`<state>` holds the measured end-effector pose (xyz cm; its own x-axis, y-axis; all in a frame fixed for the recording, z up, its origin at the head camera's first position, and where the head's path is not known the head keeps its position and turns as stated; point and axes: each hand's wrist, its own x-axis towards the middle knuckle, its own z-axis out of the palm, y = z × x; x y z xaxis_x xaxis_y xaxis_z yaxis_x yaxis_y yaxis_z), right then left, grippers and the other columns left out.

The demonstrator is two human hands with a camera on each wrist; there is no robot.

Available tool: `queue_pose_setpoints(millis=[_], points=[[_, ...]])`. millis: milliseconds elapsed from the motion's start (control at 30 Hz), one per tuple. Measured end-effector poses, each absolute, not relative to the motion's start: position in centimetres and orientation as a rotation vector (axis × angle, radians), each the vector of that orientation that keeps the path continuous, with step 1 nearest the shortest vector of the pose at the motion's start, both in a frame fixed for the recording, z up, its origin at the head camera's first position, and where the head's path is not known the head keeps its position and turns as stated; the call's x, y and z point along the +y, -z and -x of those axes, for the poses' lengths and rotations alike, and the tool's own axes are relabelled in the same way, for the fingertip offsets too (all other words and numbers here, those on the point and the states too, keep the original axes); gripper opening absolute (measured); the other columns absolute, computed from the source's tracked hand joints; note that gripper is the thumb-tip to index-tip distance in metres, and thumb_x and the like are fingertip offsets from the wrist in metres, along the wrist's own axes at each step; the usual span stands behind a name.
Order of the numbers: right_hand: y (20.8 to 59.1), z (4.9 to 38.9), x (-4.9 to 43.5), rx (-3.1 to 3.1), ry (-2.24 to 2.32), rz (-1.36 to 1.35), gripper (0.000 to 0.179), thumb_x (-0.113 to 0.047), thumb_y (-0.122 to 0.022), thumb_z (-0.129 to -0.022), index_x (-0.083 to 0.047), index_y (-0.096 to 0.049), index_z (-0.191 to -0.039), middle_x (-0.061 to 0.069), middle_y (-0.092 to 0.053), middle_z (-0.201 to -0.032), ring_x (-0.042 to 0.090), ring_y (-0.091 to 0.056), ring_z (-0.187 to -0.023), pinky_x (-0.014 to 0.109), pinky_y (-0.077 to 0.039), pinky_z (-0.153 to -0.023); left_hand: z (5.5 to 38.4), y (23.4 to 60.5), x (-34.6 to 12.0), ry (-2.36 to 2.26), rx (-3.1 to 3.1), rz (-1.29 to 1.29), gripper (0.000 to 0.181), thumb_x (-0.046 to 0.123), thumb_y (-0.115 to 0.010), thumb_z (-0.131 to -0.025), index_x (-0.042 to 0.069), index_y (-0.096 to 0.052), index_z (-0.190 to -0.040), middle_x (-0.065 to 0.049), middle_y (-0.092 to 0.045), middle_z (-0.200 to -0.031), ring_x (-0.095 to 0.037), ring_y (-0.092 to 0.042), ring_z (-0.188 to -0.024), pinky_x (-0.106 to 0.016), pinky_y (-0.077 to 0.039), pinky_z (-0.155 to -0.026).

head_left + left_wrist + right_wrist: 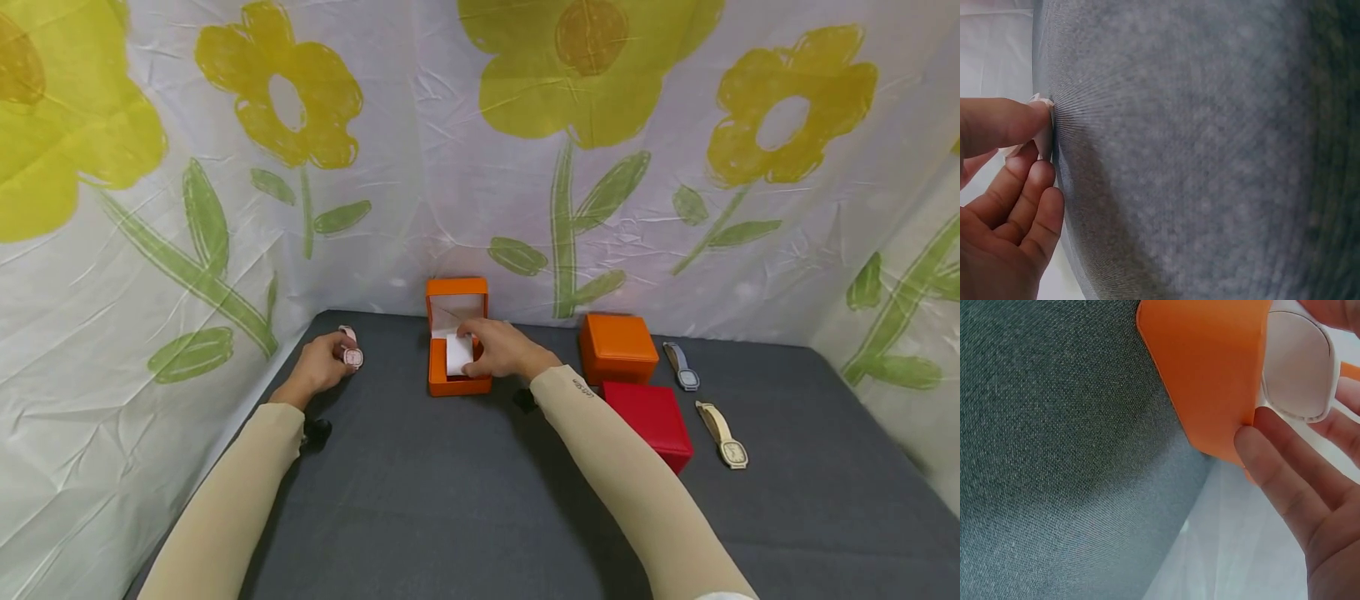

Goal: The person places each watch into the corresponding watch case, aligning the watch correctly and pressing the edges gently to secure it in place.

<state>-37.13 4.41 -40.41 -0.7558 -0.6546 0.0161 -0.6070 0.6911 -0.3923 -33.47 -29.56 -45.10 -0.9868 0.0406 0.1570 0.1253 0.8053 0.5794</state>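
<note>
At the far left of the table, my left hand [318, 365] pinches a pink watch [353, 358] by its strap, the face turned up. In the left wrist view the thumb and fingers close on the pale strap [1045, 142], near the grey cloth. An orange watch box [438, 371] stands with its lid raised at the back middle. My right hand [506, 348] reaches over it and grips a white watch cushion [458, 357] between thumb and fingers. In the right wrist view the cushion [1299, 365] sticks up past the box wall [1210, 369], and lower fingers touch the box edge.
To the right stand a closed orange box [618, 347] and a red box [651, 421], the latter partly behind my right sleeve. Beyond them lie a grey-blue watch [684, 371] and a cream watch [727, 442]. A flowered curtain [420, 167] hangs behind the dark table [450, 500].
</note>
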Motion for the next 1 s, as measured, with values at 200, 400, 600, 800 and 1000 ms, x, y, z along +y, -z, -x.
queue_pose_setpoints(millis=[200,400,600,800,1000], points=[[40.1,36.9,4.9,2.745,0.663,1.047,0.054,-0.035,-0.076,-0.079,-0.017,-0.054,-0.126,0.000,-0.055,-0.125,0.026,-0.053,-0.104,0.035,-0.044,-0.089,33.2,44.8,-29.2,0.961,-2.844,0.167,0.032,0.004,-0.073,-0.080,0.003,-0.062,-0.110,-0.011,-0.063,-0.087,-0.025,-0.056,-0.078,-0.036,-0.044,-0.068],[39.8,36.5,5.2,2.732,0.739,1.047,0.053,-0.034,-0.076,-0.080,-0.017,-0.054,-0.125,0.001,-0.054,-0.126,0.030,-0.053,-0.107,0.036,-0.044,-0.088,32.7,44.2,-28.4,1.074,-2.802,0.244,0.032,0.005,-0.071,-0.084,0.002,-0.062,-0.115,-0.014,-0.063,-0.096,-0.025,-0.058,-0.081,-0.035,-0.047,-0.067],[39.8,35.9,5.4,2.701,0.865,1.037,0.051,-0.033,-0.076,-0.079,-0.017,-0.054,-0.123,0.001,-0.052,-0.126,0.030,-0.052,-0.111,0.035,-0.046,-0.088,31.5,43.4,-26.2,1.230,-2.714,0.297,0.036,0.003,-0.071,-0.084,0.002,-0.061,-0.118,-0.014,-0.064,-0.099,-0.025,-0.060,-0.086,-0.035,-0.049,-0.070],[40.1,35.1,5.4,2.710,0.972,1.036,0.049,-0.029,-0.077,-0.079,-0.014,-0.055,-0.120,0.002,-0.052,-0.121,0.031,-0.052,-0.108,0.032,-0.048,-0.083,30.2,42.6,-23.3,1.346,-2.641,0.375,0.038,0.002,-0.072,-0.083,0.005,-0.061,-0.119,-0.012,-0.065,-0.101,-0.024,-0.061,-0.088,-0.032,-0.051,-0.075],[40.8,33.9,5.4,2.593,1.201,1.024,0.048,-0.024,-0.078,-0.078,-0.013,-0.053,-0.118,0.001,-0.052,-0.116,0.032,-0.058,-0.099,0.030,-0.053,-0.078,28.9,41.6,-20.8,1.548,-2.491,0.459,0.038,0.001,-0.073,-0.082,0.005,-0.063,-0.118,-0.015,-0.066,-0.105,-0.025,-0.064,-0.088,-0.024,-0.054,-0.072]])
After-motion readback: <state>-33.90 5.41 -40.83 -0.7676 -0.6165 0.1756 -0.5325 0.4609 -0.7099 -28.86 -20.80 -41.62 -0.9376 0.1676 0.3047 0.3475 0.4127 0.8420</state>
